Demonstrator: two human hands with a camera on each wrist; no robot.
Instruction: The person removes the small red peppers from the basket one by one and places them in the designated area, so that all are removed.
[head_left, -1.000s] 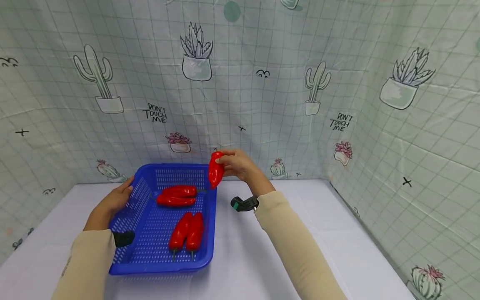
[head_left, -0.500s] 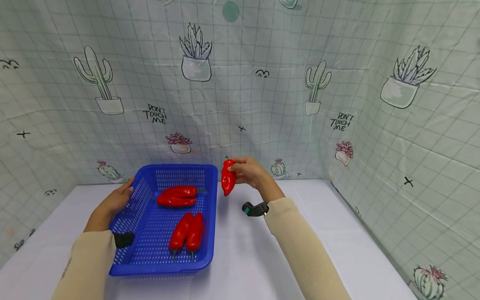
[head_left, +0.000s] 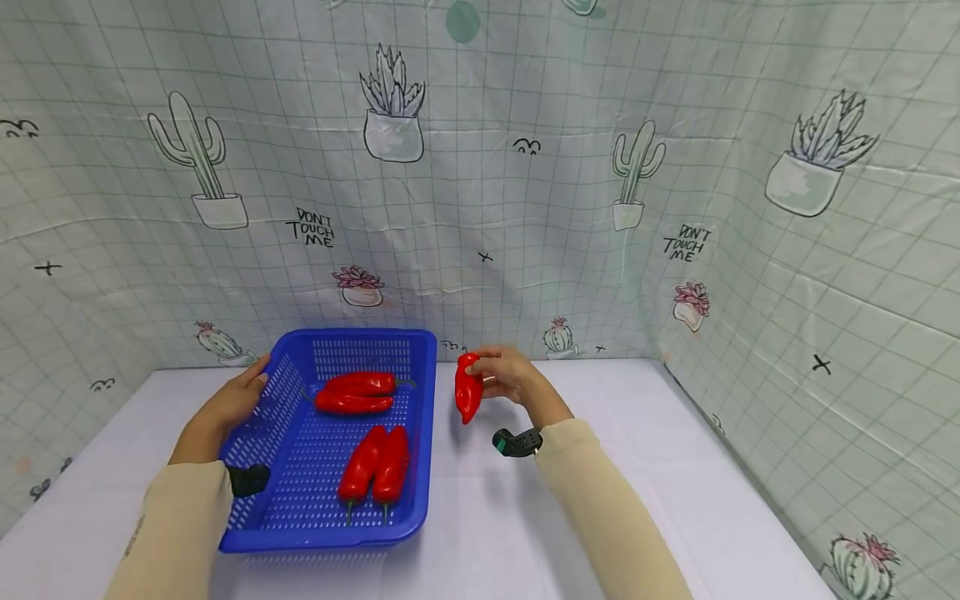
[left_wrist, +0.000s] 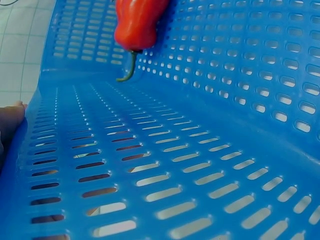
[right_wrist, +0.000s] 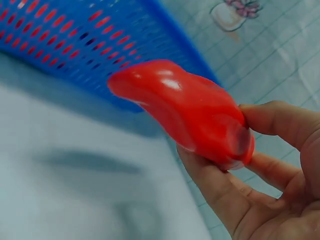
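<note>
In the head view my right hand (head_left: 510,375) pinches a red pepper (head_left: 468,396) by its stem end, tip pointing down, just right of the blue basket (head_left: 430,467). The right wrist view shows this pepper (right_wrist: 185,110) between thumb and fingers, above its shadow on the table. My left hand (head_left: 234,402) lies along the basket's outer left wall, fingers reaching toward the far corner; parts of them show through the slots in the left wrist view. Inside the basket, two peppers (head_left: 354,393) lie crosswise at the back and another pair (head_left: 373,467) lies near the front right.
A white table (head_left: 570,500) carries the basket on its left half. A patterned cloth (head_left: 480,192) with cactus drawings hangs behind the table and along both sides. Another pepper (left_wrist: 140,22) with a green stem shows at the basket's far end in the left wrist view.
My right hand has carried the pepper from over the basket's right rim rightward and down toward the table. The left hand and the basket have stayed in place.
</note>
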